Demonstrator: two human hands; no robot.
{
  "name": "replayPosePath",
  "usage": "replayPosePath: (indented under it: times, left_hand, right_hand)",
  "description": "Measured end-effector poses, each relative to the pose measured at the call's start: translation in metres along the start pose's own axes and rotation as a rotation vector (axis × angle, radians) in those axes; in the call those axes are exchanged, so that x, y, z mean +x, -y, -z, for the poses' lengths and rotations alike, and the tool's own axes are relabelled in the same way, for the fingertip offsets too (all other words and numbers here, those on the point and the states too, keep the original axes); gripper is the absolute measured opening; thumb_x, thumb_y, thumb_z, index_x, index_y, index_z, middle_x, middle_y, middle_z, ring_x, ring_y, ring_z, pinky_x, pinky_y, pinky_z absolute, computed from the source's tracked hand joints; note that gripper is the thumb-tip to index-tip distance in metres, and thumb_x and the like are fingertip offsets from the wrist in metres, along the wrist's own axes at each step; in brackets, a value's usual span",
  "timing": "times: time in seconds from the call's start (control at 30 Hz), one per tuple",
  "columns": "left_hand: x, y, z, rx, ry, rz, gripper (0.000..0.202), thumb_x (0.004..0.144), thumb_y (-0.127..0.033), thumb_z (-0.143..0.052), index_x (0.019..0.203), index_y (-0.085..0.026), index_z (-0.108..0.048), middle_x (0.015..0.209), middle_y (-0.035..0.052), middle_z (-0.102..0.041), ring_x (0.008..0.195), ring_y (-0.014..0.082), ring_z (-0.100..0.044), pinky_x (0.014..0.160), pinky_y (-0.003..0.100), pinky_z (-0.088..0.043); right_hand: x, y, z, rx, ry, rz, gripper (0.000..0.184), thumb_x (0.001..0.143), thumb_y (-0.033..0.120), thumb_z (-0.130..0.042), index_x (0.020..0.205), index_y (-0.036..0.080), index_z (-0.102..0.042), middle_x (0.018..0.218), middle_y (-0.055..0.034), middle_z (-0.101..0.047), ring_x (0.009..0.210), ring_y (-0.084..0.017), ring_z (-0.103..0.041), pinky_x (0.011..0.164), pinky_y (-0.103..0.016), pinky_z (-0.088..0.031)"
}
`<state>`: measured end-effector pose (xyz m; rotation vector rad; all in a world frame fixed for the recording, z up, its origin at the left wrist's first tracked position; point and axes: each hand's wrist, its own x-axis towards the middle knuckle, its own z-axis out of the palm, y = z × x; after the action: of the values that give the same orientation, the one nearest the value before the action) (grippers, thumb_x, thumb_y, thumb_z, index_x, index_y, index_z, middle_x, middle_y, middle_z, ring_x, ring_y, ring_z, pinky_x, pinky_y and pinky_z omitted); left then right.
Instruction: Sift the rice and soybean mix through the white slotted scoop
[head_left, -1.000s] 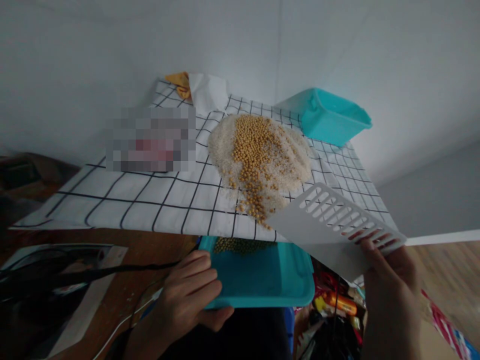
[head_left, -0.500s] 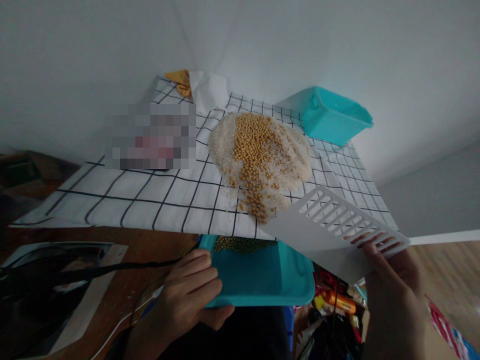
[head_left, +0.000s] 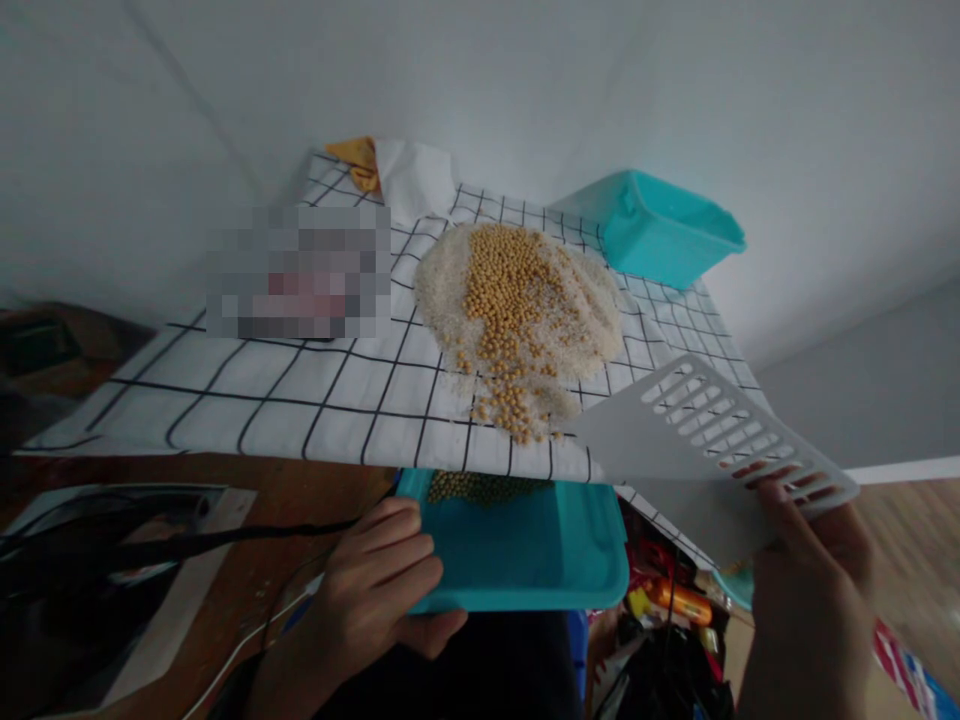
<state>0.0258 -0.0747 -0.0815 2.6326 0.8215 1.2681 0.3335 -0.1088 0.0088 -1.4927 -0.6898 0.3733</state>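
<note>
My left hand (head_left: 382,575) is closed on the left side of a teal plastic bin (head_left: 495,575), held below the table's front edge. Dark greenish beans (head_left: 480,487) lie at the bin's far end, partly hidden by the cloth. In my right hand (head_left: 817,560) is a flat grey plastic board (head_left: 637,435) with a row of slots, gripped at its slotted right edge. The board leans over the table's front edge, its left corner close to the heap. Yellow soybeans (head_left: 506,280) lie on a mound of white rice (head_left: 442,285), some spilling toward the front edge.
A checked white cloth (head_left: 352,385) covers the table. At the back right stands another teal bin (head_left: 667,235); a white cloth (head_left: 416,180) and a yellow cloth (head_left: 360,165) lie at the back left. A blurred object (head_left: 300,275) sits left. A black bag (head_left: 664,665) is on the floor.
My right hand has drawn the slotted board to the right, away from the soybeans near the front edge. My left hand and the bin it holds have stayed put.
</note>
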Motion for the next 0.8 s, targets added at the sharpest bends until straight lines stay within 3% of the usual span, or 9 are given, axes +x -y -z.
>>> replayPosePath:
  times: [0.47, 0.63, 0.8]
  left_hand:
    - [0.0031, -0.0013, 0.0007, -0.023, -0.004, 0.013, 0.049, 0.102, -0.037, -0.048, 0.057, -0.021, -0.040, 0.051, -0.0043, -0.040, 0.057, 0.0144, -0.041, 0.062, 0.030, -0.034]
    - [0.0018, -0.0003, -0.0009, -0.016, -0.023, 0.000, 0.049, 0.102, -0.038, -0.047, 0.057, -0.021, -0.039, 0.052, -0.0043, -0.039, 0.057, 0.0147, -0.040, 0.062, 0.031, -0.035]
    - [0.0055, -0.0004, 0.0004, -0.011, -0.024, -0.014, 0.048, 0.101, -0.035, -0.049, 0.055, -0.021, -0.040, 0.051, -0.0049, -0.037, 0.055, 0.0138, -0.039, 0.060, 0.029, -0.035]
  right_hand:
    - [0.0026, -0.0091, 0.0081, -0.074, 0.053, 0.017, 0.022, 0.071, 0.034, -0.079, 0.078, 0.016, -0.068, 0.083, -0.0037, -0.069, 0.082, -0.020, -0.065, 0.077, -0.033, -0.048]
    - [0.0033, -0.0047, 0.0024, -0.063, -0.001, 0.058, 0.022, 0.069, 0.032, -0.081, 0.080, 0.018, -0.068, 0.082, -0.0021, -0.067, 0.083, -0.020, -0.065, 0.081, -0.035, -0.051]
    - [0.0032, -0.0024, 0.0015, -0.096, 0.031, 0.072, 0.020, 0.070, 0.033, -0.079, 0.075, 0.018, -0.066, 0.079, -0.0025, -0.066, 0.083, -0.021, -0.065, 0.082, -0.037, -0.053]
